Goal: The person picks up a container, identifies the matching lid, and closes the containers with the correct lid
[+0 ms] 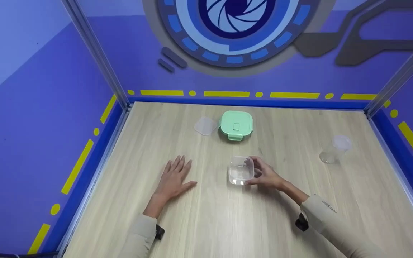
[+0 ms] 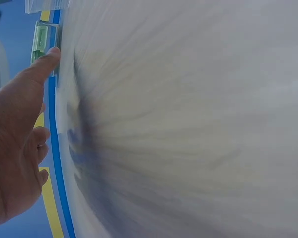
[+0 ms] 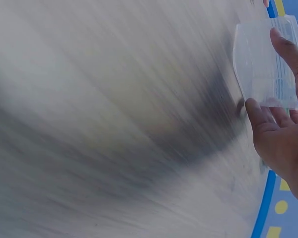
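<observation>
A clear, square plastic container (image 1: 241,172) without a lid is gripped by my right hand (image 1: 265,175), thumb on the near side and fingers round its right side. In the right wrist view the same container (image 3: 260,64) shows between thumb and fingers, low over or on the table; I cannot tell which. To the left, my left hand (image 1: 174,179) has its fingers spread and straight, palm towards the table, holding nothing. In the left wrist view the left hand (image 2: 15,134) shows an extended thumb.
A green-lidded box (image 1: 236,123) stands at the back middle, with a flat translucent square lid (image 1: 205,126) on its left. A clear jar with a whitish lid (image 1: 335,148) is on the right. Blue walls (image 1: 95,64) border the wooden table (image 1: 210,222).
</observation>
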Available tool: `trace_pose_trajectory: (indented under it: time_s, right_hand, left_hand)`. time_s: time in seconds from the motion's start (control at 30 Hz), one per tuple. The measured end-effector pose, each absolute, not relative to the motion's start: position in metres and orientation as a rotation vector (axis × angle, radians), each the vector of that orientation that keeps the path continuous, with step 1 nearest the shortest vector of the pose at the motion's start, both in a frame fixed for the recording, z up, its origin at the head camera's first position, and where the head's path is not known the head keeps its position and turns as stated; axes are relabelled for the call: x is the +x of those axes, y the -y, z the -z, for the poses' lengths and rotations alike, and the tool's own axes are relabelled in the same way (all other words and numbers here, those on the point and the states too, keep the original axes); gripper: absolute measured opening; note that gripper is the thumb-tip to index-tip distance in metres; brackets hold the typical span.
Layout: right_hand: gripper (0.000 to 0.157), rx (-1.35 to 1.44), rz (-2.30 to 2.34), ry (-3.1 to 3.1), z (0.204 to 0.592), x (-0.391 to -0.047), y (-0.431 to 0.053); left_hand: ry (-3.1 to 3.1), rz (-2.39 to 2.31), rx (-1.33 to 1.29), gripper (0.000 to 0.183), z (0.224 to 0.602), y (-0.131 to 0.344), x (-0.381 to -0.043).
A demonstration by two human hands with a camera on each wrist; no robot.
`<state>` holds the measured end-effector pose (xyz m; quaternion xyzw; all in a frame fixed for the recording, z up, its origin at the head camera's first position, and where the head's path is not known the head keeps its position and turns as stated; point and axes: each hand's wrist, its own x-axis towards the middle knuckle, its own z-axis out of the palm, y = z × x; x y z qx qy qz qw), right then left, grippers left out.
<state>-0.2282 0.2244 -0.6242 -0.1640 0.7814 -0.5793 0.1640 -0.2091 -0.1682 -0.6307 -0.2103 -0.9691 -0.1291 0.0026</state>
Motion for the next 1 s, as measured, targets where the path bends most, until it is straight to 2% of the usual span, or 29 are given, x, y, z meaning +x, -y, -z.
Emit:
trace_pose_trajectory:
  time_s: [0.23, 0.4, 0.6, 0.73, 1.0]
  right_hand:
    - [0.093, -0.461, 1.669, -2.245, 0.628, -0.226, -0.226]
    - [0.093, -0.469, 1.685, -2.207, 0.632, -0.225, -0.224]
    - [0.094, -0.448, 1.735, -2.175, 0.630, -0.224, -0.225]
    - [0.093, -0.455, 1.749, -2.165, 0.629, -0.226, -0.225]
    - [0.093, -0.485, 1.725, -2.173, 0.632, -0.227, -0.226]
  left_hand:
    - [3.033, 0.357, -0.753, 0.081, 0.624, 0.155, -0.227]
    - [2.990, 0.443, -0.705, 0.075, 0.622, 0.152, -0.249]
    - [2.894, 0.946, -0.464, 0.062, 0.620, 0.142, -0.295]
    - [2.819, 1.231, -0.249, 0.060, 0.618, 0.131, -0.327]
    - [2.845, 1.271, -0.038, 0.054, 0.609, 0.107, -0.372]
